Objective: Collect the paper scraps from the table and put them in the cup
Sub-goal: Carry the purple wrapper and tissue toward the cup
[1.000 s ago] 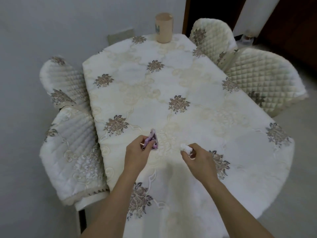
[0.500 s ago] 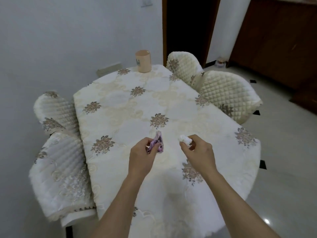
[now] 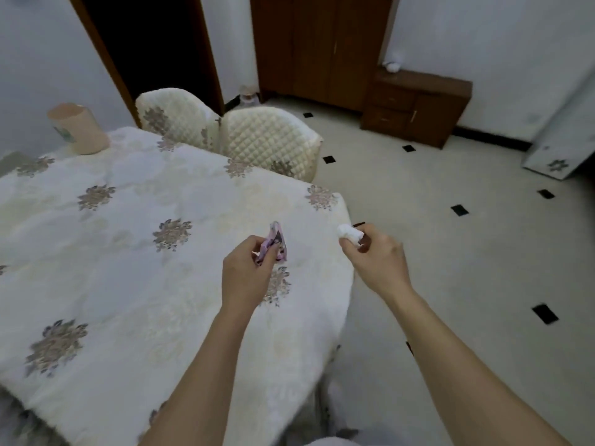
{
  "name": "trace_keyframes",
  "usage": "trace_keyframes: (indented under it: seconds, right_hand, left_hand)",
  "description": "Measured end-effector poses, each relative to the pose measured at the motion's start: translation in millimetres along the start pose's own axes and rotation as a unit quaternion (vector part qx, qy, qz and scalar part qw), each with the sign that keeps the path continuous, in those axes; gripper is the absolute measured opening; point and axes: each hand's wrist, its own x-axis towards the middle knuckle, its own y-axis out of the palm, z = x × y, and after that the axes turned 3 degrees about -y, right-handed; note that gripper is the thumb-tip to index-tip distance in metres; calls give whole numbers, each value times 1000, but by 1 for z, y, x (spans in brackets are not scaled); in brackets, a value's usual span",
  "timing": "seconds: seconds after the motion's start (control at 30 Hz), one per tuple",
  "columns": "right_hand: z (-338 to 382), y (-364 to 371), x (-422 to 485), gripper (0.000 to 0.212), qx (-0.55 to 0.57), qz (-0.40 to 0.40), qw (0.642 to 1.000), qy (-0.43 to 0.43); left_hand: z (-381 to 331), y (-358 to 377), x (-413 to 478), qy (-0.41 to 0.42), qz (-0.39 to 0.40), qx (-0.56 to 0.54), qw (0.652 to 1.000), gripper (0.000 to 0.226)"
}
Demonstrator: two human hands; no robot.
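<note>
Head view looks down on a table (image 3: 128, 252) covered by a cream cloth with brown flower motifs, which fills the left half of the picture. Behind it, a tall dark wooden cupboard (image 3: 315, 46) stands against the far wall with a low wooden cabinet (image 3: 418, 107) beside it. Two quilted cream chairs (image 3: 270, 136) sit close together at the table's far side. A pale pink cup (image 3: 79, 128) stands upright at the far left corner of the table, well apart from both hands; its inside cannot be seen from this angle. The left hand (image 3: 246, 275) is raised above the cloth near the table's right edge, thumb and fingers pinching a crumpled pink and purple paper scrap (image 3: 276, 241) that sticks up from the fingertips. The right hand (image 3: 378, 262) hangs in the air just past that edge, over the tiled floor, its curled fingers pinching a small white paper scrap (image 3: 349, 235)
</note>
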Motion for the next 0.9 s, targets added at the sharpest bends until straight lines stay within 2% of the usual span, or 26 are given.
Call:
trace_keyframes:
  seconds: [0.17, 0.4, 0.57, 0.7, 0.8, 0.9]
  right_hand:
    - [-45, -45, -16, 23, -15, -73, 996, 47]
    - [-93, -87, -7, 29, -12, -130, 988, 85]
    - [-136, -107, 29, 21, -10, -131, 987, 95]
    - [-180, -125, 84, 24, 0, -127, 986, 110]
    - [-210, -144, 134, 27, 13, -114, 988, 107]
    - [-232, -169, 184, 24, 13, -87, 992, 94]
  left_hand:
    - [-24, 46, -3, 29, 64, -25, 997, 9]
    - [-58, 109, 7, 63, 115, -17, 991, 12]
    - [-79, 165, 31, 88, 125, 1, 988, 12]
    - [-96, 224, 64, 85, 136, 31, 987, 11]
    - [-124, 271, 93, 113, 113, 64, 985, 12]
    - [-158, 311, 117, 88, 98, 56, 990, 17]
